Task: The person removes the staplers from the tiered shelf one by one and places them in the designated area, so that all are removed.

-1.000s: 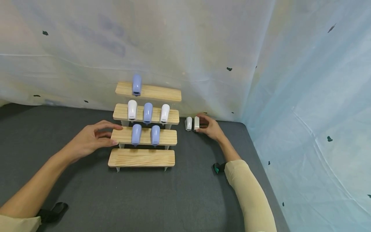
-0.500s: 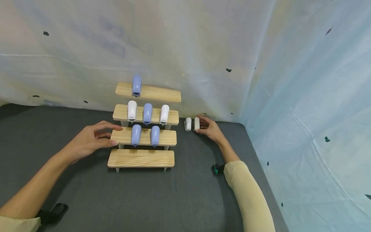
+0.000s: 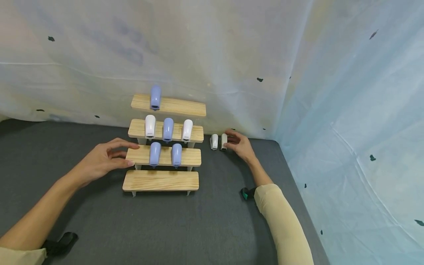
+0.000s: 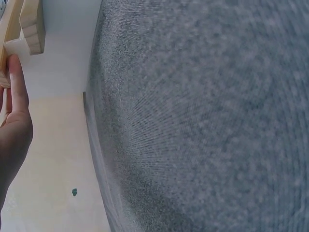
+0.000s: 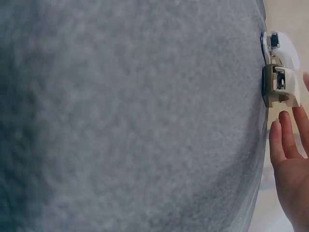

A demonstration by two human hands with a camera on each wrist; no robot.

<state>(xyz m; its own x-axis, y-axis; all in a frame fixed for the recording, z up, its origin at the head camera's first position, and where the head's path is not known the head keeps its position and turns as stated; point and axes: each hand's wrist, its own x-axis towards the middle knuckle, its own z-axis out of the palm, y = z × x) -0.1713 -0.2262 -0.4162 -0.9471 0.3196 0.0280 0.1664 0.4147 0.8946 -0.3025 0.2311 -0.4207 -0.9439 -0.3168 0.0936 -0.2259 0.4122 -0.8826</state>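
My left hand [image 3: 104, 158] pinches the left end of the second-lowest shelf [image 3: 190, 157] of a wooden stepped stand, thumb at the front edge, index finger at the rear. In the left wrist view a fingertip touches the shelf end [image 4: 5, 79]. My right hand [image 3: 241, 147] is beside the right one of two white staplers [image 3: 223, 141] on the table. In the right wrist view its fingers extend loosely beside that stapler [image 5: 281, 84], index fingertip right at its edge, thumb tip a little apart. The other white stapler [image 3: 214, 141] stands close to its left.
Two blue staplers, one a blue stapler [image 3: 176, 154], stand on the held shelf. Above it, a white stapler [image 3: 150, 127], a blue one and another white one share a shelf. The top shelf [image 3: 182, 106] bears one blue stapler [image 3: 155, 97]. Grey cloth covers the table [image 3: 159, 228]; pale curtains [image 3: 232, 55] hang behind.
My right thumb has moved from the near end of the right white stapler up and back along its side. The left hand keeps its place on the shelf; the staplers hardly shift.
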